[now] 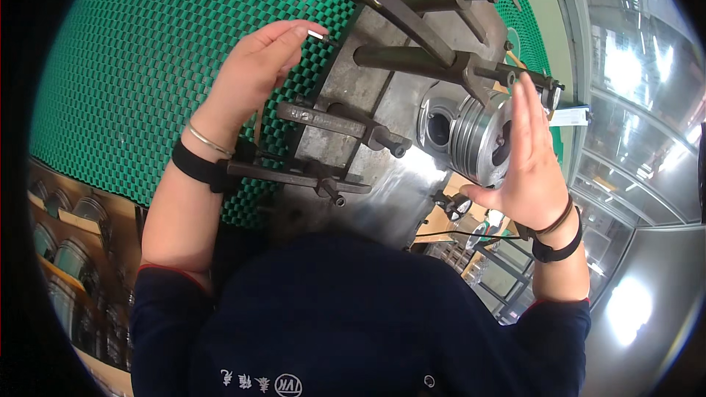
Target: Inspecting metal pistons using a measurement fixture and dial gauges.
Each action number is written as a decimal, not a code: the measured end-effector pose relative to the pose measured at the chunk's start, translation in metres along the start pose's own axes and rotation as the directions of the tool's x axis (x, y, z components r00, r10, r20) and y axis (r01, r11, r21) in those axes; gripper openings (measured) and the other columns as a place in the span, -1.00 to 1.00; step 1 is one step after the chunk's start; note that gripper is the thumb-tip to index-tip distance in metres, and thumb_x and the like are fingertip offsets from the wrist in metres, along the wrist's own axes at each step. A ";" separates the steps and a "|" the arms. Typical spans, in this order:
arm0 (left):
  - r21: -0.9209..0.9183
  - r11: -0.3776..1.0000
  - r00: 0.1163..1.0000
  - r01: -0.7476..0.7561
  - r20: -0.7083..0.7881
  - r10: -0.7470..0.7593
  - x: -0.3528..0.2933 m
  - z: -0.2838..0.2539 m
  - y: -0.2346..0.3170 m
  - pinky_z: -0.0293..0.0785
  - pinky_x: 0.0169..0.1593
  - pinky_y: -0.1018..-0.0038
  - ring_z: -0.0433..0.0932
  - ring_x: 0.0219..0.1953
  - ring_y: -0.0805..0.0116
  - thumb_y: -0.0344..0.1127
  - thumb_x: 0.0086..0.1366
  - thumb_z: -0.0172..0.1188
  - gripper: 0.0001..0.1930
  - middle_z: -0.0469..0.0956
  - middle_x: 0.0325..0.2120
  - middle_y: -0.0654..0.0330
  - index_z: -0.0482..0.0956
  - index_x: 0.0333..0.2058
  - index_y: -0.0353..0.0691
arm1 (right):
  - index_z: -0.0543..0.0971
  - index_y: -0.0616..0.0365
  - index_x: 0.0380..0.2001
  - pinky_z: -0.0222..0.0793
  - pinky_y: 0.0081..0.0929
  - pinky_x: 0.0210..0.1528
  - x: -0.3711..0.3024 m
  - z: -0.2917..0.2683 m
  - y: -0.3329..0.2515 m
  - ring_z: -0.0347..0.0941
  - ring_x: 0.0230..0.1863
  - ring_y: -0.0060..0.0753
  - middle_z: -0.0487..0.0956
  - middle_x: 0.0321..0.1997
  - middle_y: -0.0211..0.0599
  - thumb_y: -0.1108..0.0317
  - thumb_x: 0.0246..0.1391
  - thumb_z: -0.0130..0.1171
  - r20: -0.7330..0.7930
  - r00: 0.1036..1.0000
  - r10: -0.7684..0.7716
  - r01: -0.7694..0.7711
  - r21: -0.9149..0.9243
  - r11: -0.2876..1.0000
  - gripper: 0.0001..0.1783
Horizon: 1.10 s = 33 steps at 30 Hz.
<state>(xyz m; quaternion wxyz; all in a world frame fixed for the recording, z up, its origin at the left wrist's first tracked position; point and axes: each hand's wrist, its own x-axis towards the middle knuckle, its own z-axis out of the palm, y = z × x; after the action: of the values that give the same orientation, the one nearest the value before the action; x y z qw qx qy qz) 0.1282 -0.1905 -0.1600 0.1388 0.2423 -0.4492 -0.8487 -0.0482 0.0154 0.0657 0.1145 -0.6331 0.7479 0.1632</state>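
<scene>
My left hand [268,55] is closed in a pinch over the green mat [154,51]. From its fingertips sticks a slim rod [316,34], white with a dark tip; its other end is hidden in the hand. On the right, a shiny metal piston [474,140] with ring grooves lies on its side on a metal block, its round pin hole facing me. Beside the piston's crown my right hand [528,158] is open, fingers straight up and thumb stretched out to the left. I cannot tell whether the palm touches the crown.
Dark metal clamp arms [346,125] with bolts jut over the steel block [353,92], some close to the piston. At lower left stands a wooden rack [103,231] holding several metal parts. A thin black cable [471,235] runs below my right hand. Glazed panels [640,125] line the right.
</scene>
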 end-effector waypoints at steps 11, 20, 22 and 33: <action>0.020 0.990 0.986 0.140 0.087 -0.141 0.002 -0.001 0.019 -0.01 -0.56 0.69 0.06 -0.63 0.69 -0.19 0.41 -0.08 -0.68 0.14 -0.68 0.49 0.51 -0.07 -0.29 | 0.14 0.23 0.25 0.24 -0.13 0.21 0.017 0.004 0.013 0.25 0.17 0.22 0.24 0.19 0.18 0.26 -0.61 0.53 -0.045 0.983 -0.176 0.180 0.117 0.977 0.22; 0.086 0.995 0.993 -0.060 0.106 0.051 0.009 -0.004 0.002 -0.05 -0.55 0.69 0.02 -0.63 0.71 -0.17 0.41 -0.07 -0.68 0.11 -0.68 0.53 0.53 -0.09 -0.27 | -0.01 0.30 0.28 0.32 -0.19 0.16 0.011 0.007 -0.002 0.24 0.18 0.22 0.18 0.22 0.18 0.19 -0.63 0.58 -0.009 0.987 0.160 -0.158 0.134 0.978 0.37; 0.093 0.991 0.988 -0.097 0.131 0.085 0.012 -0.008 0.000 -0.05 -0.54 0.69 0.02 -0.63 0.71 -0.17 0.41 -0.07 -0.68 0.10 -0.68 0.53 0.54 -0.10 -0.26 | 0.04 0.29 0.26 0.32 -0.20 0.15 0.013 0.007 0.000 0.25 0.17 0.19 0.21 0.21 0.14 0.21 -0.62 0.56 -0.035 0.990 0.138 -0.133 0.130 0.983 0.30; -0.073 0.980 0.981 0.186 -0.040 -0.190 -0.004 0.005 0.019 -0.10 -0.63 0.68 -0.02 -0.67 0.73 0.02 0.31 0.07 -0.63 0.13 -0.71 0.54 0.57 -0.26 -0.20 | 0.17 0.27 0.23 0.29 -0.25 0.16 0.022 -0.018 0.010 0.27 0.18 0.09 0.26 0.22 0.09 0.09 -0.47 0.54 0.009 1.000 -0.015 0.013 0.211 0.977 0.17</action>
<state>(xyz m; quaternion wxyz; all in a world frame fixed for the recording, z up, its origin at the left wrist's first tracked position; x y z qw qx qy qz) 0.1293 -0.1953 -0.1409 0.0766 0.2984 -0.3915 -0.8671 -0.0613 -0.0100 0.0748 0.1861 -0.6218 0.7560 0.0852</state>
